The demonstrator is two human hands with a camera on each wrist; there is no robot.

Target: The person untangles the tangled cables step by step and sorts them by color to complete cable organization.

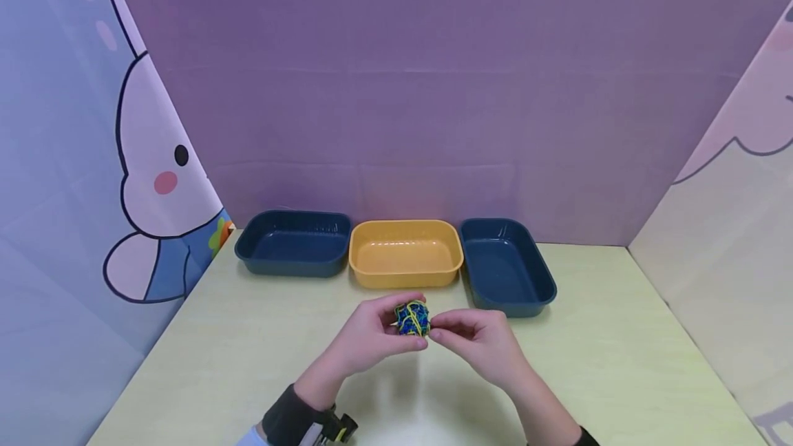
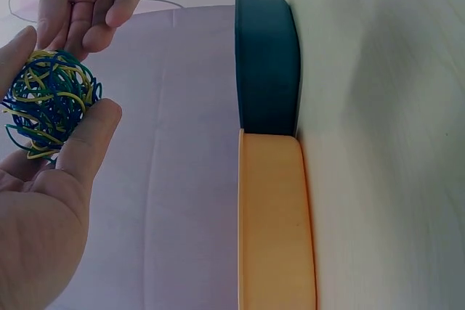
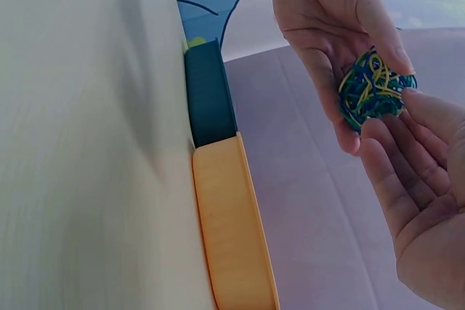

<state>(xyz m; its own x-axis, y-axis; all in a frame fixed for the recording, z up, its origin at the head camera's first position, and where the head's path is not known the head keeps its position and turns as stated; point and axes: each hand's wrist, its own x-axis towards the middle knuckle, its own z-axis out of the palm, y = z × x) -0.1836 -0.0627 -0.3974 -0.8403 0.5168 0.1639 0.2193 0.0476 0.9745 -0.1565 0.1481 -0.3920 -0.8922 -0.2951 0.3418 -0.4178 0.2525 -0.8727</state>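
Note:
A small ball of tangled strands in blue, green and yellow is up in the air over the table, in front of the yellow tray. My left hand grips it from the left, thumb on the near side and fingers on the far side. From the right, my right hand pinches at the ball's edge with thumb and forefinger. Loose strand ends stick out of the ball in the left wrist view. In the right wrist view the right hand's other fingers are loosely bent beneath the ball.
Along the back of the pale table stand a blue tray at left, a yellow tray in the middle and another blue tray, turned lengthwise, at right. A purple cloth hangs behind them. Printed cloths flank the table.

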